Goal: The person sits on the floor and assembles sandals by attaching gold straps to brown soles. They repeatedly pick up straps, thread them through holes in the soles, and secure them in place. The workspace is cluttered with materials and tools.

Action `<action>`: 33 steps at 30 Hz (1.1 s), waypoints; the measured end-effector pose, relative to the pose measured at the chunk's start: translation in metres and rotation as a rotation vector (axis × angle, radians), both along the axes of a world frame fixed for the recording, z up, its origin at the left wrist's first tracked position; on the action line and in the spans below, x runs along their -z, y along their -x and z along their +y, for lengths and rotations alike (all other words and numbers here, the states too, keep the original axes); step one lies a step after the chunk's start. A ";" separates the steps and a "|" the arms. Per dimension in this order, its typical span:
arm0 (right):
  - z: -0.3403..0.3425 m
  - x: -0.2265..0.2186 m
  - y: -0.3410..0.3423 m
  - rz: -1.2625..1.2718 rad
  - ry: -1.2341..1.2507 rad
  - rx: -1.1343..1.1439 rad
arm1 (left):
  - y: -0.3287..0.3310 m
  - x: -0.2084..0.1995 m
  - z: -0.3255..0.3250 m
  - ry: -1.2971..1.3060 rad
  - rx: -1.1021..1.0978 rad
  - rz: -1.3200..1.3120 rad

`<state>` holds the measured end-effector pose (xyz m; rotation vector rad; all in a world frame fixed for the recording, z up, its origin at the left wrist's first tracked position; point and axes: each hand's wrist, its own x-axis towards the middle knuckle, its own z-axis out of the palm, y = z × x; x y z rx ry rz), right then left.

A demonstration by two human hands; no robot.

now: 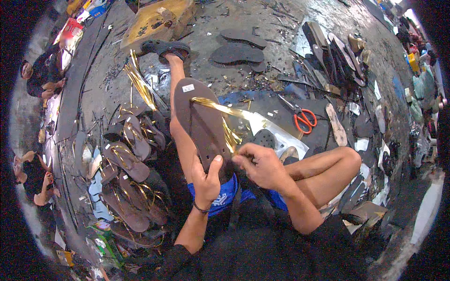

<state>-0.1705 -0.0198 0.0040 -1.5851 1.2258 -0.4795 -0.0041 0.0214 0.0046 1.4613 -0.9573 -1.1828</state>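
A dark brown sandal sole [199,122] with a small white label [188,88] is tilted up over my lap. My left hand [207,182] grips it at the lower end, thumb on the upper face. From a hole near the far end runs a band of gold strips [213,103], fanning out past the right edge. More gold strands [231,138] hang beside that edge. My right hand [262,168] is closed in a pinch there, close to the strand ends and the holes at the sole's lower end. The fingers hide what exactly they pinch.
Orange-handled scissors [304,121] lie to the right, near a clear plastic sheet [286,139]. Brown sandals with gold straps [126,161] are piled at left, below a gold strip bundle [140,86]. Loose black soles [239,55] and a wooden block [159,21] lie ahead. Other people sit far left.
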 end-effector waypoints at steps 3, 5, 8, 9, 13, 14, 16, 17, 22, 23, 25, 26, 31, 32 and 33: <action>-0.004 0.006 -0.009 -0.417 -0.082 0.328 | 0.010 -0.008 -0.002 0.032 0.010 0.047; -0.006 0.003 -0.013 -0.276 0.058 0.304 | 0.011 -0.012 0.000 0.023 -0.004 0.040; -0.001 -0.001 -0.015 -0.129 0.273 0.283 | 0.013 -0.007 0.003 0.084 -0.031 -0.069; 0.001 0.005 -0.017 -0.101 0.384 0.297 | 0.016 -0.005 0.003 0.139 -0.046 -0.097; 0.009 0.019 -0.018 -0.203 0.544 0.271 | 0.020 0.000 0.006 0.190 -0.105 -0.127; 0.009 0.019 -0.017 -0.193 0.497 0.266 | 0.019 0.002 0.007 0.162 -0.114 -0.095; 0.010 0.018 -0.016 -0.213 0.571 0.201 | 0.017 0.009 0.012 0.062 -0.111 0.005; 0.009 0.017 -0.015 -0.221 0.609 0.167 | 0.016 0.011 0.012 0.037 -0.110 0.022; 0.000 0.022 -0.020 -0.094 0.716 0.132 | 0.015 0.003 0.001 0.187 -0.061 -0.212; -0.002 0.021 -0.018 -0.114 0.600 0.119 | 0.013 -0.001 -0.001 0.207 -0.035 -0.222; -0.010 0.018 -0.010 -0.158 0.366 0.089 | 0.007 -0.010 -0.002 0.186 0.027 -0.188; -0.014 0.024 -0.003 -0.214 0.228 -0.034 | 0.006 -0.011 -0.003 0.165 0.041 -0.147; -0.011 0.019 -0.002 -0.229 -0.035 0.087 | 0.003 -0.005 -0.003 0.121 0.061 -0.013; -0.013 0.026 -0.001 -0.205 0.029 0.033 | 0.000 0.002 0.000 0.114 0.070 -0.055; -0.014 0.028 0.002 -0.181 0.094 -0.020 | -0.006 0.002 0.000 0.068 0.110 -0.111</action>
